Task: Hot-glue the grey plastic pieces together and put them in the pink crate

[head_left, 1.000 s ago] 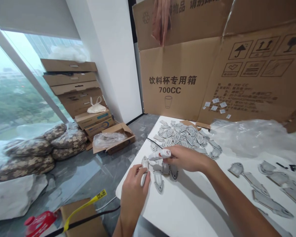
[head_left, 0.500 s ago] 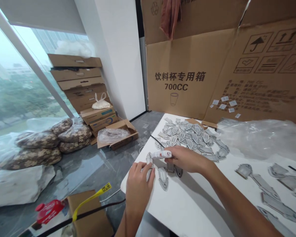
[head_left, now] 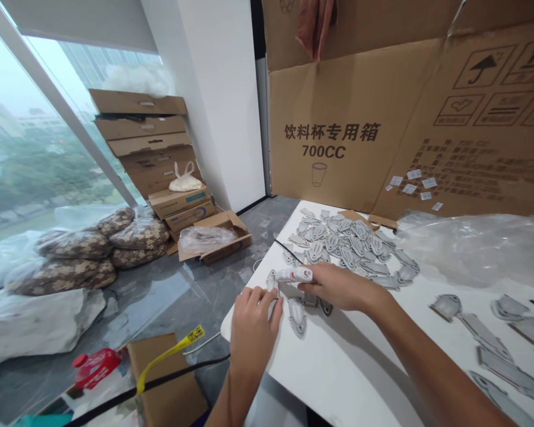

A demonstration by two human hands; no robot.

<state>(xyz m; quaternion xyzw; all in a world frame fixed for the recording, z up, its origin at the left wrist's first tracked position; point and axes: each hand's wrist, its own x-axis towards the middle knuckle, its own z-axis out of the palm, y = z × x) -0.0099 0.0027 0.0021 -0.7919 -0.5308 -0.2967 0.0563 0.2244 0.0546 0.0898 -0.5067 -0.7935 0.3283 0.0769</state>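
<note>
Right hand (head_left: 333, 286) wraps a white tool (head_left: 296, 274), left hand (head_left: 254, 317) touches a grey piece (head_left: 272, 280), can't tell if gripped, near the table's (head_left: 314, 367) left edge, bare room this side

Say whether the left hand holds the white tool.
No, the right hand grips the white tool; the left hand touches a grey piece.

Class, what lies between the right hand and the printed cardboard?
The head view shows a pile of grey parts between the right hand and the printed cardboard.
</note>
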